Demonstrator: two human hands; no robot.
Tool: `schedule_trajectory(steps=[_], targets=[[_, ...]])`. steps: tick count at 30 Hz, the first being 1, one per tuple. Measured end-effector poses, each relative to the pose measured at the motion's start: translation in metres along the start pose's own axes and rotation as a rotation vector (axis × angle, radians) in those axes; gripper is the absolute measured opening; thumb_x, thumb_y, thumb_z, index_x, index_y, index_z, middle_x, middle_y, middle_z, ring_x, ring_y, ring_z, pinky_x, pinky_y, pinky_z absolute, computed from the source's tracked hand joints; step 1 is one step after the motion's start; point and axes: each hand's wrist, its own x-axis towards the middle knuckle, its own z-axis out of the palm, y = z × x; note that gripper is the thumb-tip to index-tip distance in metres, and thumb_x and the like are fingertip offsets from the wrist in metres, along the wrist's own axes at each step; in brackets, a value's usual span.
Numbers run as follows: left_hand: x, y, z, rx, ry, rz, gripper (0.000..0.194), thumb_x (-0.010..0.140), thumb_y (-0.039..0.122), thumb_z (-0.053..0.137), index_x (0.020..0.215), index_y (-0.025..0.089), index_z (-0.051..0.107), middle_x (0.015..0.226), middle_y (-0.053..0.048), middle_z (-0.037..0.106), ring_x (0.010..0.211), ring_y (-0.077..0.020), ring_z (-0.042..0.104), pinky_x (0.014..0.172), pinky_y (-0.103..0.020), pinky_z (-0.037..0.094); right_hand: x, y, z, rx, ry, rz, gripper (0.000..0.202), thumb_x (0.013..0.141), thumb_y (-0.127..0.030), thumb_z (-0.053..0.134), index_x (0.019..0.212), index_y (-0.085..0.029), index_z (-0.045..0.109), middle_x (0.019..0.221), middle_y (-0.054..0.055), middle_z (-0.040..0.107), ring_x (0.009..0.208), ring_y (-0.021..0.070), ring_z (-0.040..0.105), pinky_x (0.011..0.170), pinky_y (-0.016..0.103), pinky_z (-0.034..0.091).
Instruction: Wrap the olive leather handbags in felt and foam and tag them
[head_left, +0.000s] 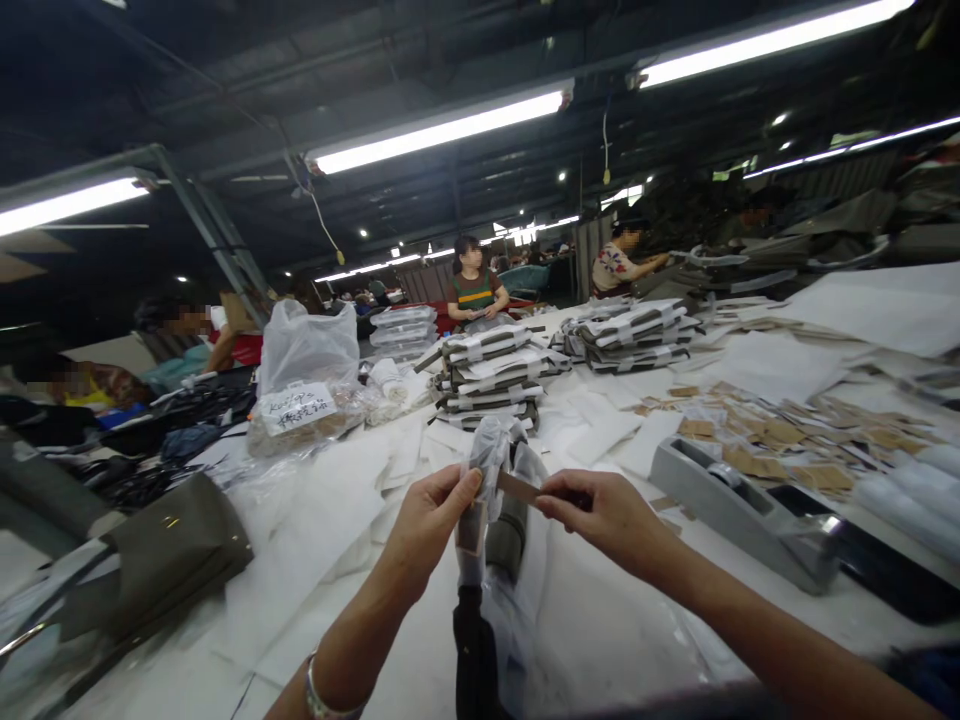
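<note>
A dark strap (474, 640), partly wrapped in thin white translucent material, stands up from the table in front of me. My left hand (439, 515) pinches the wrapped strap near its top, thumb uppermost. My right hand (592, 505) pinches the right end of a flat brown strip (517, 488), whose left end meets the wrapping beside my left fingers. Just below the strip is a rolled olive piece (506, 545) inside the translucent wrapping.
A grey tape dispenser (742, 510) sits at the right, with brown tags (772, 430) behind it. Wrapped bundles (491, 375) are stacked ahead. An olive bag (176, 550) and a labelled plastic bag (304, 400) lie left. A person (476, 285) is across the table.
</note>
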Motion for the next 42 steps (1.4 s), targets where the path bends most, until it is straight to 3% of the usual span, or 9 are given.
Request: schedule_trajectory(steps=[7,12,20,25,28,31,34,38,42], targets=[[-0.002,0.002,0.003,0.155,0.013,0.128,0.035,0.094,0.048,0.054,0.077,0.019,0.066,0.077,-0.001,0.06,0.077,-0.0183,0.054,0.07,-0.027,0.041,0.038,-0.019,0.019,0.366,-0.127,-0.032,0.027,0.082,-0.043,0.069,0.089,-0.019,0.079,0.068,-0.001,0.065,0.061,0.0135,0.052,0.058,0.026,0.038],[0.002,0.003,-0.003,0.306,0.066,0.217,0.036,0.095,0.042,0.054,0.068,0.02,0.063,0.076,-0.002,0.063,0.078,-0.0197,0.058,0.074,-0.028,0.043,0.033,-0.029,0.015,0.708,-0.417,0.157,0.038,0.081,-0.047,0.072,0.109,-0.022,0.076,0.1,0.003,0.072,0.094,0.0183,0.06,0.082,0.029,0.043],[0.002,0.008,0.003,0.521,0.138,0.358,0.025,0.097,0.032,0.052,0.107,0.025,0.073,0.104,-0.008,0.066,0.1,-0.0242,0.06,0.089,-0.035,0.045,0.04,-0.033,0.025,0.59,-0.181,0.153,0.043,0.077,-0.057,0.075,0.097,-0.019,0.08,0.099,0.007,0.076,0.107,0.0265,0.062,0.101,0.04,0.039],[0.0,-0.009,0.011,0.262,0.25,0.287,0.027,0.094,0.039,0.059,0.115,0.026,0.071,0.117,-0.009,0.059,0.107,-0.0239,0.059,0.092,-0.036,0.048,0.041,-0.036,0.028,0.647,-0.165,0.154,0.038,0.077,-0.051,0.077,0.101,-0.021,0.08,0.1,0.006,0.077,0.113,0.0267,0.062,0.109,0.041,0.036],[0.0,-0.017,0.02,-0.106,0.362,0.102,0.078,0.081,0.042,0.076,0.149,0.034,0.038,0.142,-0.01,0.046,0.101,-0.0202,0.062,0.085,-0.032,0.053,0.04,-0.038,0.028,0.657,-0.183,0.18,0.038,0.077,-0.051,0.076,0.1,-0.021,0.08,0.097,0.007,0.077,0.111,0.0274,0.063,0.105,0.041,0.038],[-0.001,-0.018,0.029,-0.366,0.383,0.0,0.105,0.077,0.041,0.08,0.156,0.034,0.012,0.121,-0.007,0.06,0.094,-0.0175,0.065,0.082,-0.029,0.051,0.04,-0.038,0.026,0.612,-0.176,0.226,0.041,0.075,-0.054,0.077,0.096,-0.02,0.08,0.091,0.006,0.076,0.101,0.0265,0.065,0.096,0.04,0.043],[-0.003,-0.015,0.033,-0.455,0.38,0.011,0.102,0.079,0.04,0.079,0.156,0.031,0.013,0.091,0.0,0.066,0.087,-0.0162,0.065,0.081,-0.027,0.049,0.039,-0.035,0.021,0.641,-0.235,0.26,0.045,0.077,-0.059,0.073,0.097,-0.018,0.08,0.091,0.007,0.076,0.093,0.0239,0.065,0.091,0.039,0.046],[-0.006,-0.013,0.029,-0.513,0.342,0.01,0.093,0.079,0.037,0.079,0.154,0.026,0.025,0.104,-0.004,0.07,0.098,-0.0183,0.066,0.091,-0.029,0.048,0.031,-0.031,0.014,0.91,-0.293,0.293,0.049,0.085,-0.062,0.063,0.101,-0.019,0.078,0.105,0.01,0.074,0.101,0.0253,0.065,0.096,0.041,0.048],[-0.007,-0.014,0.026,-0.429,0.33,0.027,0.06,0.08,0.038,0.078,0.132,0.019,0.056,0.108,-0.007,0.071,0.102,-0.021,0.065,0.091,-0.03,0.049,0.019,-0.037,0.021,0.941,-0.273,0.171,0.039,0.079,-0.046,0.078,0.109,-0.022,0.076,0.111,0.008,0.073,0.109,0.0258,0.064,0.103,0.041,0.045]])
